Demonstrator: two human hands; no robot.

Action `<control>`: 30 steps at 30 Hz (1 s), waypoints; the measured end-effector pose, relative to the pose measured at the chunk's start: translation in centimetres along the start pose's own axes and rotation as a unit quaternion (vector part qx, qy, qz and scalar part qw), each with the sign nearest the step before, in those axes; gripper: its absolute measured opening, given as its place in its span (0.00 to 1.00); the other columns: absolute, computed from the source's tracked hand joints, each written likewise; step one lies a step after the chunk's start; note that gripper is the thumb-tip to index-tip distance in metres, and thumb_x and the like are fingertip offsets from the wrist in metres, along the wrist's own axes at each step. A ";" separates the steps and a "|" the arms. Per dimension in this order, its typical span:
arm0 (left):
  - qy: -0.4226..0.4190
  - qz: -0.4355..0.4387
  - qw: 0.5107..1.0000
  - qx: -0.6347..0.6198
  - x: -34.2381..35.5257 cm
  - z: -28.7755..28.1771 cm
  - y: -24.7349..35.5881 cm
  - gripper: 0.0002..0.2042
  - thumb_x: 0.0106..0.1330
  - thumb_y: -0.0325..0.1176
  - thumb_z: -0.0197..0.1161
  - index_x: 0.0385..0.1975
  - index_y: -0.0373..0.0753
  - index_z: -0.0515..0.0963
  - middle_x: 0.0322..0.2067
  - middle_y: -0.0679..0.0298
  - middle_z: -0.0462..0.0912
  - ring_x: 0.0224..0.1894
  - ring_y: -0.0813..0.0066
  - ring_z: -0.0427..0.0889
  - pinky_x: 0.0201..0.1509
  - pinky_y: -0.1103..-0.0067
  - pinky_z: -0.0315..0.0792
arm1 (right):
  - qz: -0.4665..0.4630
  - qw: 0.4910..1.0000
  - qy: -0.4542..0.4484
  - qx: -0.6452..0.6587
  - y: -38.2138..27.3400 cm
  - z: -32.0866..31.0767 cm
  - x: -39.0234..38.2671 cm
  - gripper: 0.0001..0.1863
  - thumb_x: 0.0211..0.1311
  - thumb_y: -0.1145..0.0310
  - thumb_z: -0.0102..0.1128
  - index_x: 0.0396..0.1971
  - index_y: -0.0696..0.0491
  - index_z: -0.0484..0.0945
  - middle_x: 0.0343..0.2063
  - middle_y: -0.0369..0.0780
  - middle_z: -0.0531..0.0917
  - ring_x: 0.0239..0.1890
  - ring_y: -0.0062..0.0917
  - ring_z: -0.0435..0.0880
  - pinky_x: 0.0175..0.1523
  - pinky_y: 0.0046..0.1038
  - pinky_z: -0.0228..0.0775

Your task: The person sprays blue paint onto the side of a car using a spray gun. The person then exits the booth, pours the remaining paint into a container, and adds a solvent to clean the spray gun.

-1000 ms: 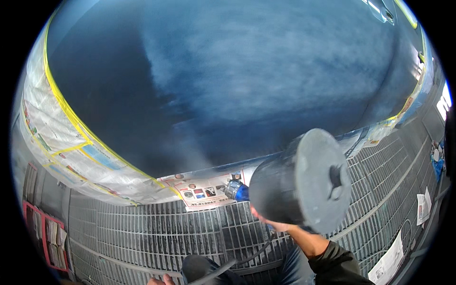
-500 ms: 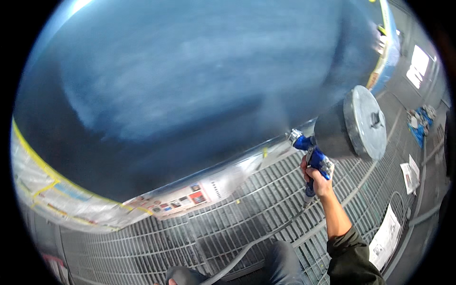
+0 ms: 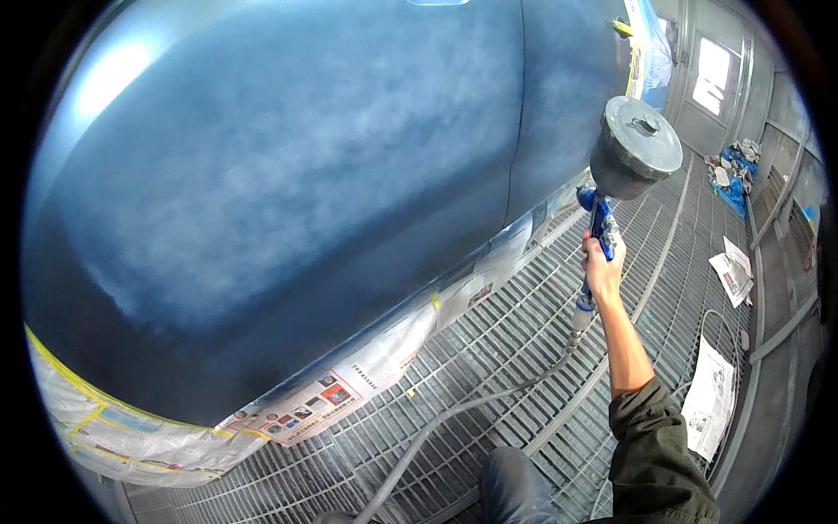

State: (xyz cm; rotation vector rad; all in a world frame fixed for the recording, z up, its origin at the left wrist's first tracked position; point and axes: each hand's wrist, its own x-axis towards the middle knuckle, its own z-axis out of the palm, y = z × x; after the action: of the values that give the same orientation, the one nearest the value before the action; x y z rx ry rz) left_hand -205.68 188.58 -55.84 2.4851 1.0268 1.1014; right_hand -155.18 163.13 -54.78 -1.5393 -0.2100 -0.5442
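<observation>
My right hand grips the blue handle of a spray gun, arm stretched out to the right. A grey paint cup with a round lid sits on top of the gun. The gun points left at a large dark blue car body panel with a cloudy, patchy sheen and a vertical seam. A grey air hose runs from the gun's base down across the floor toward me. My left hand is out of view.
Newspaper masking edged with yellow tape covers the panel's lower edge. The floor is metal grating. Loose newspaper sheets lie at right, crumpled paper and blue sheeting farther back near a door with a bright window.
My right arm has stretched out and away, carrying the spray gun rightward along the panel toward the vertical seam. My view has swung to follow it.
</observation>
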 end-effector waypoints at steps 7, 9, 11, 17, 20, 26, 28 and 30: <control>0.072 -0.005 0.997 0.004 -1.2 -2.0 -3.9 0.22 0.59 0.30 0.71 0.13 0.38 0.61 0.11 0.60 0.56 0.15 0.69 0.53 0.19 0.73 0.52 | 0.087 0.978 -0.182 0.056 -4.5 2.8 -5.6 0.05 0.49 0.73 0.54 0.27 0.55 0.76 0.19 0.30 0.74 0.16 0.12 0.68 0.21 0.17 0.61; 0.088 0.008 0.996 0.023 -1.6 -3.4 -5.8 0.22 0.59 0.30 0.70 0.13 0.38 0.61 0.11 0.60 0.56 0.15 0.70 0.53 0.19 0.73 0.52 | 0.102 0.968 -0.211 0.093 -4.8 5.1 -8.7 0.05 0.50 0.73 0.55 0.28 0.54 0.77 0.19 0.30 0.73 0.17 0.12 0.68 0.22 0.17 0.61; 0.110 0.021 0.993 0.042 -2.0 -4.7 -7.5 0.21 0.59 0.29 0.70 0.13 0.37 0.62 0.11 0.60 0.56 0.15 0.70 0.52 0.19 0.73 0.52 | 0.095 0.962 -0.233 0.107 -6.0 7.2 -12.3 0.06 0.52 0.72 0.56 0.31 0.54 0.77 0.21 0.30 0.74 0.18 0.12 0.69 0.23 0.18 0.62; 0.116 0.015 0.993 0.032 -0.8 -8.1 -9.0 0.19 0.61 0.26 0.66 0.15 0.37 0.60 0.13 0.61 0.54 0.15 0.71 0.52 0.19 0.74 0.51 | 0.126 0.924 -0.318 0.169 -10.8 10.9 -21.0 0.07 0.49 0.74 0.53 0.29 0.57 0.77 0.19 0.31 0.74 0.16 0.12 0.68 0.22 0.17 0.60; 0.140 -0.032 0.989 0.030 -1.5 -9.3 -10.6 0.19 0.61 0.26 0.66 0.14 0.37 0.60 0.12 0.61 0.54 0.14 0.71 0.52 0.19 0.74 0.51 | 0.136 0.873 -0.437 0.167 -12.0 13.6 -24.7 0.09 0.51 0.75 0.54 0.32 0.58 0.79 0.22 0.32 0.75 0.23 0.14 0.72 0.30 0.20 0.66; 0.185 -0.007 0.982 0.048 -2.1 -10.1 -12.7 0.18 0.62 0.26 0.63 0.14 0.37 0.61 0.11 0.61 0.53 0.13 0.72 0.51 0.18 0.73 0.49 | 0.143 0.765 -0.599 0.191 -14.2 18.6 -28.3 0.09 0.45 0.77 0.55 0.30 0.59 0.76 0.27 0.37 0.78 0.25 0.20 0.77 0.30 0.22 0.69; 0.182 -0.023 0.982 0.039 -2.1 -9.9 -12.6 0.19 0.63 0.26 0.64 0.14 0.37 0.61 0.11 0.61 0.53 0.13 0.71 0.50 0.18 0.73 0.48 | 0.210 0.692 -0.628 0.288 -16.3 20.1 -27.7 0.09 0.45 0.76 0.55 0.29 0.60 0.76 0.29 0.38 0.79 0.28 0.22 0.78 0.33 0.23 0.71; 0.167 -0.030 0.985 0.039 -1.4 -10.1 -11.5 0.19 0.64 0.26 0.64 0.14 0.37 0.61 0.11 0.60 0.53 0.13 0.71 0.50 0.18 0.73 0.49 | 0.183 0.744 -0.599 0.232 -15.7 20.0 -26.5 0.11 0.43 0.77 0.56 0.30 0.61 0.75 0.26 0.39 0.79 0.25 0.22 0.77 0.29 0.22 0.70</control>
State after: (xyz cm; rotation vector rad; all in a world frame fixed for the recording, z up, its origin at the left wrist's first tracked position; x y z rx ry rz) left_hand -219.47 195.28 -55.00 2.3573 1.2450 1.5228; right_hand -181.17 188.94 -52.13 -1.1676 -0.9239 0.8542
